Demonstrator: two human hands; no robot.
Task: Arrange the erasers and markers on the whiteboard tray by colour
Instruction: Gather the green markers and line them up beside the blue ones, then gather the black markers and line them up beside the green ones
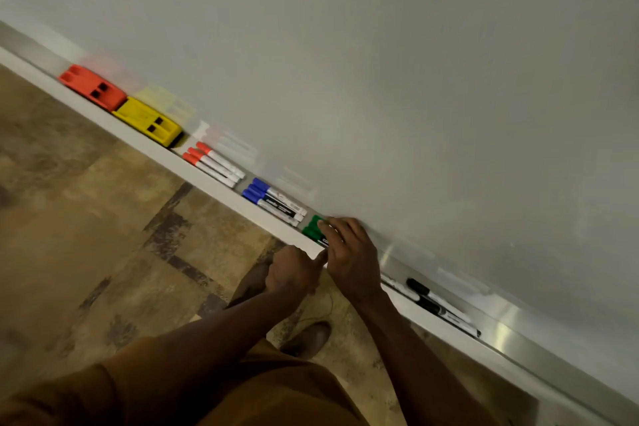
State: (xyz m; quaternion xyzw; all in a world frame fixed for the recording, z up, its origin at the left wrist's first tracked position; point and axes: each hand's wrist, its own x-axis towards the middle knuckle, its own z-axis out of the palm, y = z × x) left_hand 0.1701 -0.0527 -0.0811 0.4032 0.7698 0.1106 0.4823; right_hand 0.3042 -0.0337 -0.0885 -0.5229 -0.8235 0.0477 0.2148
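Along the whiteboard tray (221, 188) lie a red eraser (91, 86), a yellow eraser (150, 121), three red-capped markers (212, 164), three blue-capped markers (273, 202), then green-capped markers (314, 229). My right hand (349, 256) rests over the green markers, fingers curled on them and hiding their barrels. My left hand (294, 271) is just below the tray's front edge, index finger pointing toward the green markers, holding nothing visible. Black-capped markers (439, 304) lie further right on the tray.
The whiteboard (380, 79) fills the upper view. Below the tray is a mottled brown floor (86, 235), with my shoes (307, 339) close to the wall.
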